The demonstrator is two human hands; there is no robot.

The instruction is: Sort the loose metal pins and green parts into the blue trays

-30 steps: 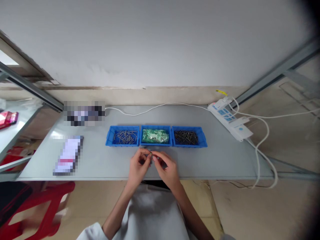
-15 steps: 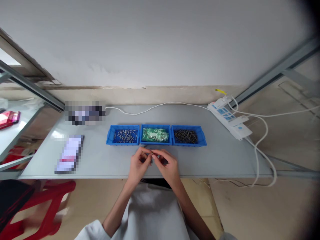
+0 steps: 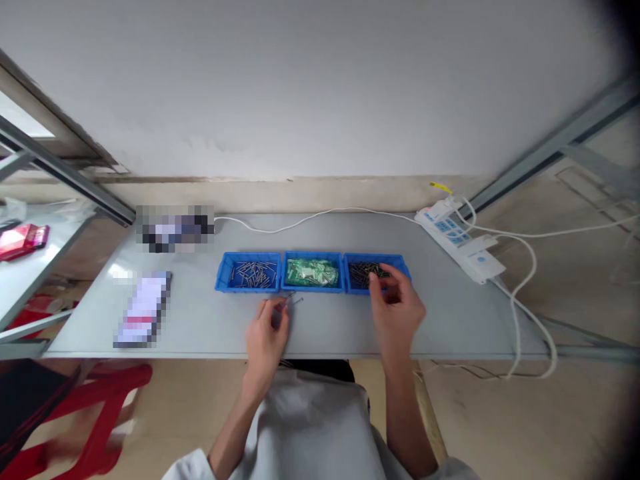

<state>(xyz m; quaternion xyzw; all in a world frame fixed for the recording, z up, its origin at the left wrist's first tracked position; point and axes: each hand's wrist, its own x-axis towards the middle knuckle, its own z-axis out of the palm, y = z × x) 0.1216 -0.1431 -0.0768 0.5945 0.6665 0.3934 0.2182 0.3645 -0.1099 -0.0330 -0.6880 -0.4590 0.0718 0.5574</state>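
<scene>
Fingertips of the left hand (image 3: 267, 330) close on a metal pin (image 3: 294, 301), just short of the middle bin (image 3: 314, 254). The right hand (image 3: 397, 308) curls its fingers over dark screws (image 3: 363, 272) in the right bin (image 3: 365, 256); any grip is unclear. A power strip (image 3: 460, 241) lies farther right.

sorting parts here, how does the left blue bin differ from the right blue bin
The left blue bin holds pale silvery pins, loosely spread; the right blue bin holds dark pins, packed denser. The right hand is over the right blue bin; no hand is at the left blue bin. Both are matching blue trays in one row.
</scene>
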